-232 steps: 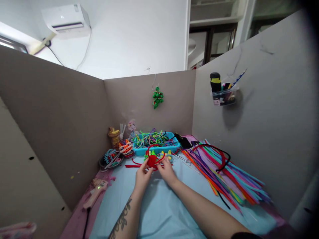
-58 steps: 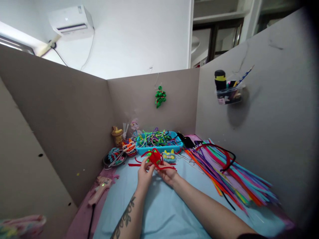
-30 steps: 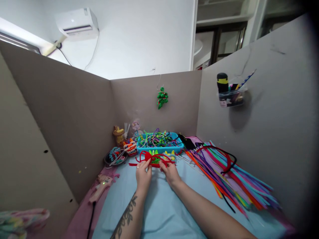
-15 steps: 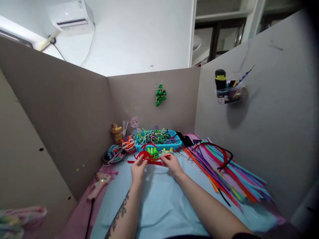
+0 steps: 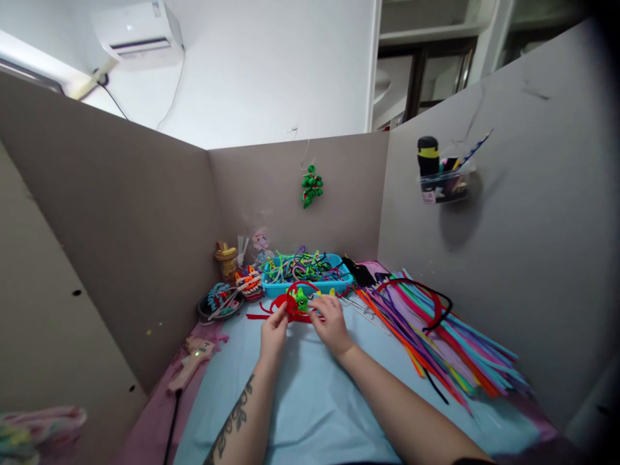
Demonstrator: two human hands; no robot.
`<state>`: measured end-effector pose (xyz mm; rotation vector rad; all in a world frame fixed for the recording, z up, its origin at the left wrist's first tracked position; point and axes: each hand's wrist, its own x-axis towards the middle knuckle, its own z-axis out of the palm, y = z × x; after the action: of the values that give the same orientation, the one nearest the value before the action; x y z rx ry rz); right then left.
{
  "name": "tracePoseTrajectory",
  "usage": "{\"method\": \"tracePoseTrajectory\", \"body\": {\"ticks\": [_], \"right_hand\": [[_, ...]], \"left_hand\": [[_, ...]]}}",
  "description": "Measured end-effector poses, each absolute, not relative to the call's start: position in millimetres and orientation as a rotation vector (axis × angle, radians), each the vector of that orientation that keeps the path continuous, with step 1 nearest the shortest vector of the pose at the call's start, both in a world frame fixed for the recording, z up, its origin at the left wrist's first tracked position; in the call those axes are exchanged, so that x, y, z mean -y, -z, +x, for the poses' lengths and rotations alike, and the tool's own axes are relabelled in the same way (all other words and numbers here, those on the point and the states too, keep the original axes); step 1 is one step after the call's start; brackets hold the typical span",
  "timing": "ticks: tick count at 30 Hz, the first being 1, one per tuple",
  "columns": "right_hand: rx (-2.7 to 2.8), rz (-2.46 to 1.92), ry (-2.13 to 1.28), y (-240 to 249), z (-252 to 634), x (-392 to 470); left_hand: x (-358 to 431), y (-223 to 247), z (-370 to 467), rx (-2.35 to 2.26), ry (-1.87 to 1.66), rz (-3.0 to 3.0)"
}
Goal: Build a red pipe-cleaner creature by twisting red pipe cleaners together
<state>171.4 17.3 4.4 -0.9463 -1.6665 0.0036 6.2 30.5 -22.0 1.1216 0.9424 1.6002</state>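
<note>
Left hand [image 5: 274,329]: fingers pinched on red fuzzy-stem piece [image 5: 285,303], over bench [image 5: 310,400] near green figure [image 5: 301,300] | right hand [image 5: 331,321]: fingers narrow — grip on anything can't be told | risk: red loop [image 5: 303,283] may snag the figure — it seems to arc close by

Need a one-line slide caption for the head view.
The left hand holds a red fuzzy piece beside the right hand, before a blue tray of tangled stems.
</note>
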Motion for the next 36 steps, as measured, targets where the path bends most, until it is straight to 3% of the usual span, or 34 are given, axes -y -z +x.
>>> {"method": "tracePoseTrajectory", "body": {"ticks": [9, 26, 36], "right_hand": [[1.802, -1.043, -0.211, 1, 156, -15], [1.935, -1.135, 0.011, 2, 158, -19], [1.837, -1.127, -0.111, 0, 164, -23]], "left_hand": [[-21, 10, 11, -0.940, -1.566, 1.117], [-17, 6, 9, -0.982, -1.563, 1.118], [-17, 5, 11, -1.025, -1.540, 1.073]]}}
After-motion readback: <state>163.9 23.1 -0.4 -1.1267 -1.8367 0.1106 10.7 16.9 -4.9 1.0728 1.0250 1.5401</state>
